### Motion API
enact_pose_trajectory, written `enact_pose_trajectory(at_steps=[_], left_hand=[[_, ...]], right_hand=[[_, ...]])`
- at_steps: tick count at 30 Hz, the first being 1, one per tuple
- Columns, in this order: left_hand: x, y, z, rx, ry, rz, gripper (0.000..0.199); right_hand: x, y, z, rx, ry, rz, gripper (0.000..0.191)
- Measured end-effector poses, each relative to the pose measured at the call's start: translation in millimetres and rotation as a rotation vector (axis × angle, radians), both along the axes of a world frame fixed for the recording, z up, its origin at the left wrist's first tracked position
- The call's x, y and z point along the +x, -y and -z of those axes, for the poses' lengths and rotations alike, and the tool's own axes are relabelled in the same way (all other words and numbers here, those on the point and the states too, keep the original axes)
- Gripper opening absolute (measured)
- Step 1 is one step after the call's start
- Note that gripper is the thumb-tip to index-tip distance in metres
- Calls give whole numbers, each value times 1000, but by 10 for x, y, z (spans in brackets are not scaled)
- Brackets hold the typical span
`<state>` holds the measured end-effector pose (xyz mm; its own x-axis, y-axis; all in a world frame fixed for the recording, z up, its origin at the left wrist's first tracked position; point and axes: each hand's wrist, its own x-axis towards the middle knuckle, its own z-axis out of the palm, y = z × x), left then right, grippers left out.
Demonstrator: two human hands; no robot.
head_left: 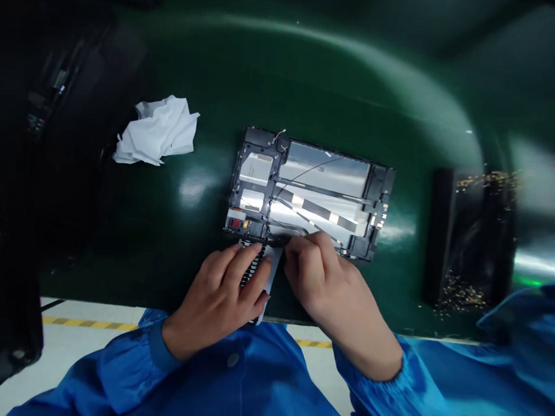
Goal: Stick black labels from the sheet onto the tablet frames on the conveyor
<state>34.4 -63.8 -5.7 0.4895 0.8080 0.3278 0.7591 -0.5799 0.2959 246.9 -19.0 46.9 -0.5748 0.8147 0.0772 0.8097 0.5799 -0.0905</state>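
An opened tablet housing (304, 187) lies flat on the glossy green work surface (203, 99), its black frame holding silver metal panels, thin cables and striped tape. My left hand (217, 294) is shut on a white strip with a black toothed edge (263, 275) at the housing's lower edge. My right hand (318, 275) pinches at that same edge, next to the strip's top end. What its fingertips grip is partly hidden, but it appears to be the frame's rim.
A crumpled white tissue (158, 131) lies at upper left of the housing. A dark upright panel (469, 232) speckled with gold flecks stands at right. A large black object (17, 156) fills the left side. Yellow-and-black floor tape (90, 324) runs below the surface's near edge.
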Motion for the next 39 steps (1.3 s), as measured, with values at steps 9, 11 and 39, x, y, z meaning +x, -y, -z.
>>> enact_pose_trajectory(at_steps=[9, 11, 39], left_hand=[[51, -37, -8, -99, -28, -3, 67], [57, -35, -20, -109, -37, -9, 68], [94, -42, 11, -90, 4, -15, 70]], right_hand=[[-50, -75, -67, 44, 134, -103, 25], [-49, -80, -58, 29, 100, -110, 26], [-11, 86, 260, -14, -548, 266, 17]])
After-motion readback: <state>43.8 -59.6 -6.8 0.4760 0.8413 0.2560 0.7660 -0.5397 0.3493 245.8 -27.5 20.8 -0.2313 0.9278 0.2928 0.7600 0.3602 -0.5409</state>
